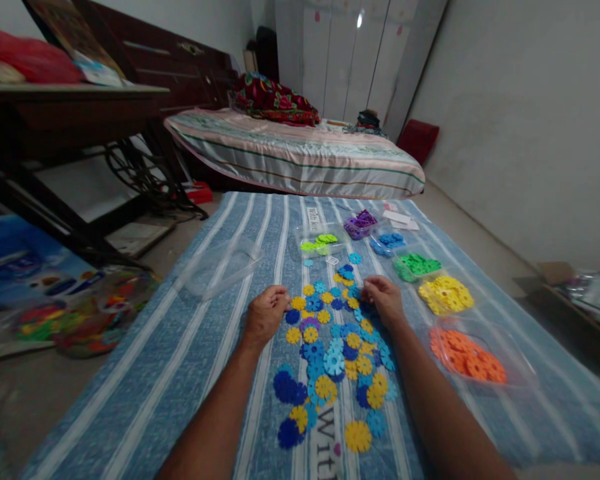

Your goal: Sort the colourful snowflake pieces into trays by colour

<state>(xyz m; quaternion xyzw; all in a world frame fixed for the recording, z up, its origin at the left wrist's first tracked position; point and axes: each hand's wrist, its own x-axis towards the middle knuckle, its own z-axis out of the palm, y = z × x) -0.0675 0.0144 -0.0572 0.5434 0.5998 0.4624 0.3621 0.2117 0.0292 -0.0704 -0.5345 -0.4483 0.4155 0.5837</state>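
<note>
A scatter of flat plastic snowflake discs (337, 357) in blue, light blue, yellow and purple lies on a blue striped cloth (180, 360). My left hand (266, 313) rests at the left edge of the scatter, fingers curled down beside a yellow disc; what it holds, if anything, is hidden. My right hand (383, 299) sits at the upper right of the scatter, fingers bent over blue and yellow discs. Sorted piles lie to the right: orange discs (467, 357), yellow discs (446, 295), green discs (418, 265), blue discs (387, 243), purple discs (360, 223) and lime discs (319, 243).
A clear plastic lid or tray (219, 267) lies left of the discs. A bed (300, 157) stands beyond the cloth, a dark table frame (75, 133) at the left, a bag of coloured pieces (87, 317) on the floor, and a wall at the right.
</note>
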